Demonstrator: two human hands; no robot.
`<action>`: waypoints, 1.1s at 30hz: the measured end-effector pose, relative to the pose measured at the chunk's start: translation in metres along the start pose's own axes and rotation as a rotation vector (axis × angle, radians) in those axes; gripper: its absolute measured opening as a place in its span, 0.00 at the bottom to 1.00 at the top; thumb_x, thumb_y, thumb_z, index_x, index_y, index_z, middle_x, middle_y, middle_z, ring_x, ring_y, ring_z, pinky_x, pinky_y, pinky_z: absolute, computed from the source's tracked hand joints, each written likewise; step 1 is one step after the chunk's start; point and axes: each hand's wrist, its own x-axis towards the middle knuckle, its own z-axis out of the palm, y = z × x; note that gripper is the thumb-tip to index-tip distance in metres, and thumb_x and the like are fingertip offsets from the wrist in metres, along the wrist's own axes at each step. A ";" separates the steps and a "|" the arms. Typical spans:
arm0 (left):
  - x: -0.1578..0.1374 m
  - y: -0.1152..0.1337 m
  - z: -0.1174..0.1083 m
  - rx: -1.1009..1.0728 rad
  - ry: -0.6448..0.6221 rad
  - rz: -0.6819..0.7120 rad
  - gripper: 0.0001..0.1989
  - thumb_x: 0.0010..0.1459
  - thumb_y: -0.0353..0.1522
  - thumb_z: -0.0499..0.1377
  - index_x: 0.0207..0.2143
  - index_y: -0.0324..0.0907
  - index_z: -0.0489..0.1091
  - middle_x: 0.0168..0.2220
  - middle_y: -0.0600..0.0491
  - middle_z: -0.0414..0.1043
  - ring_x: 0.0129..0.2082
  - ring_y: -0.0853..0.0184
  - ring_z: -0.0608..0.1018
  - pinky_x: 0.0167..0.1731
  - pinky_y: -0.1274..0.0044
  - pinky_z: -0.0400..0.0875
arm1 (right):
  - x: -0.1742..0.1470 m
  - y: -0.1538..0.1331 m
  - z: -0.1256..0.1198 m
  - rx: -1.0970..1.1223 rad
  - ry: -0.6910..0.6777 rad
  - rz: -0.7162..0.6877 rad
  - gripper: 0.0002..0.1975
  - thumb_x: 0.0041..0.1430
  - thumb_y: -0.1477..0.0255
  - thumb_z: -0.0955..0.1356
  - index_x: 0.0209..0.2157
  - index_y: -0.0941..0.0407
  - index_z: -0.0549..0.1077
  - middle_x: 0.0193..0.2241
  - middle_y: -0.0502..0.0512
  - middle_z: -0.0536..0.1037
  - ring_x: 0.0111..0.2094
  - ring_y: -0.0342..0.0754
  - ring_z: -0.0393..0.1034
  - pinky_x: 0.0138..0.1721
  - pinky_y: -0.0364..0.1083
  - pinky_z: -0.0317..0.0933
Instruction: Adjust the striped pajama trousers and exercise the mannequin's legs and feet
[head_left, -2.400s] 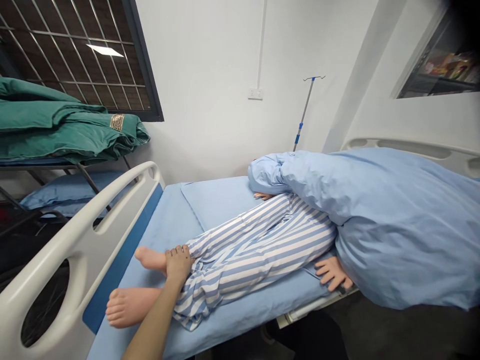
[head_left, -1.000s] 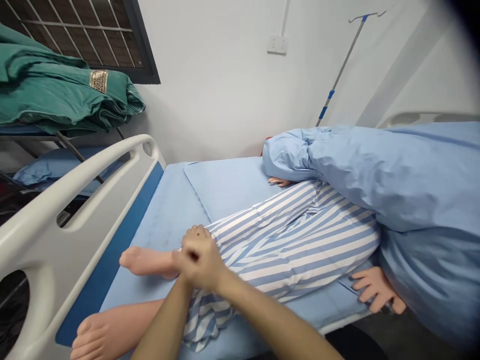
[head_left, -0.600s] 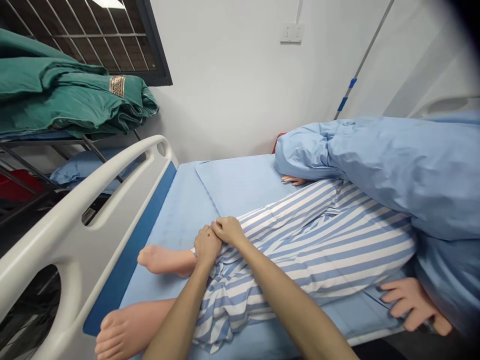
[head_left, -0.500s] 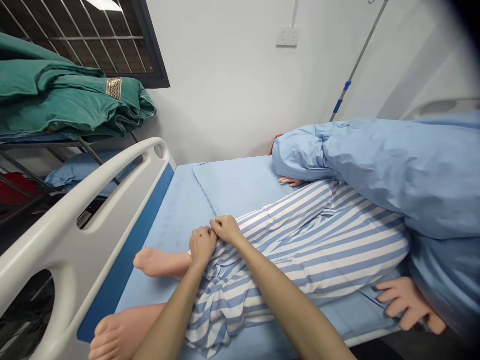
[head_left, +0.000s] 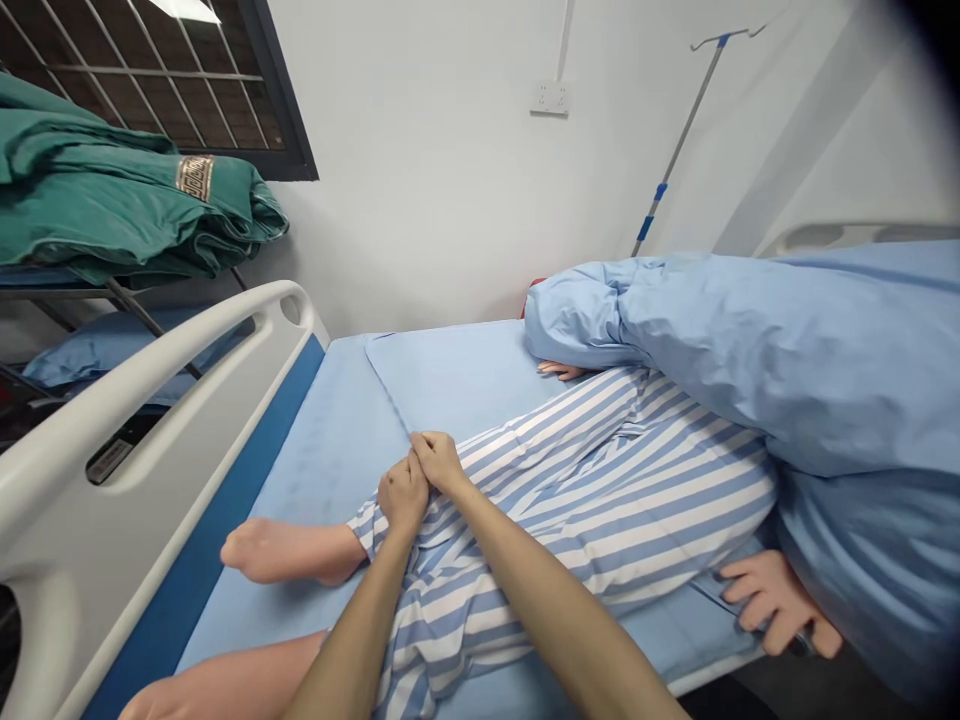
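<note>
A manikin lies on the bed in blue-and-white striped trousers [head_left: 570, 480]. Both of my hands are closed on the far trouser leg, around the lower leg. My left hand [head_left: 405, 492] has curled fingers, largely hidden behind its back. Touching it on the upper-right side, my right hand [head_left: 437, 460] is also curled over the cloth. Left of my hands, the trouser hem ends at the ankle and the far foot [head_left: 277, 550] is bare. The near leg [head_left: 232, 670] is bare below its bunched trouser leg and partly hidden by my left forearm.
A light blue quilt [head_left: 750, 340] covers the manikin's upper body; its near hand [head_left: 784, 600] pokes out. The bed's footboard [head_left: 225, 350] stands at left. Behind are a drip stand [head_left: 682, 140], a wall socket [head_left: 551, 98] and green folded cloth [head_left: 135, 200] on a rack.
The camera view has shifted, so bed and manikin appear farther left. My hands have moved slightly up the far leg, away from the foot, and more of the trouser hem shows.
</note>
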 end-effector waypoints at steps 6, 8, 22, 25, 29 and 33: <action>0.001 0.003 -0.001 0.112 -0.045 -0.026 0.27 0.59 0.39 0.35 0.25 0.41 0.70 0.32 0.45 0.73 0.31 0.63 0.71 0.27 0.75 0.54 | 0.000 -0.002 0.001 -0.008 -0.045 0.038 0.18 0.51 0.64 0.57 0.13 0.57 0.52 0.14 0.45 0.51 0.18 0.38 0.48 0.20 0.39 0.44; 0.001 0.003 -0.001 0.134 -0.047 -0.030 0.27 0.59 0.39 0.35 0.26 0.41 0.71 0.33 0.44 0.73 0.32 0.63 0.71 0.27 0.75 0.55 | -0.001 -0.003 0.000 -0.006 -0.049 0.031 0.18 0.51 0.64 0.57 0.13 0.57 0.53 0.14 0.45 0.51 0.19 0.38 0.48 0.20 0.39 0.45; -0.001 0.002 -0.002 0.075 -0.038 -0.025 0.27 0.57 0.41 0.36 0.18 0.42 0.67 0.24 0.47 0.70 0.25 0.65 0.67 0.24 0.76 0.52 | 0.007 -0.011 -0.014 0.035 -0.004 0.068 0.16 0.47 0.67 0.59 0.13 0.56 0.50 0.14 0.44 0.48 0.18 0.37 0.45 0.19 0.39 0.43; 0.000 0.002 -0.001 0.057 -0.023 -0.031 0.27 0.57 0.42 0.36 0.15 0.42 0.63 0.19 0.49 0.66 0.22 0.68 0.64 0.23 0.77 0.50 | 0.025 -0.022 -0.036 0.055 0.084 0.042 0.16 0.46 0.67 0.59 0.14 0.56 0.48 0.15 0.45 0.46 0.18 0.37 0.43 0.19 0.40 0.40; -0.001 0.002 -0.001 0.006 -0.004 -0.012 0.25 0.56 0.42 0.38 0.12 0.42 0.57 0.15 0.53 0.58 0.19 0.70 0.59 0.22 0.77 0.49 | 0.037 -0.015 -0.065 0.057 0.107 0.019 0.15 0.46 0.66 0.59 0.14 0.56 0.47 0.15 0.45 0.45 0.18 0.37 0.42 0.18 0.40 0.39; -0.005 0.003 0.000 0.005 0.006 0.012 0.24 0.56 0.42 0.38 0.12 0.42 0.54 0.14 0.54 0.55 0.18 0.71 0.57 0.22 0.77 0.49 | 0.029 0.014 -0.074 -0.049 0.052 -0.005 0.16 0.45 0.68 0.60 0.13 0.56 0.47 0.14 0.45 0.45 0.18 0.37 0.42 0.19 0.40 0.40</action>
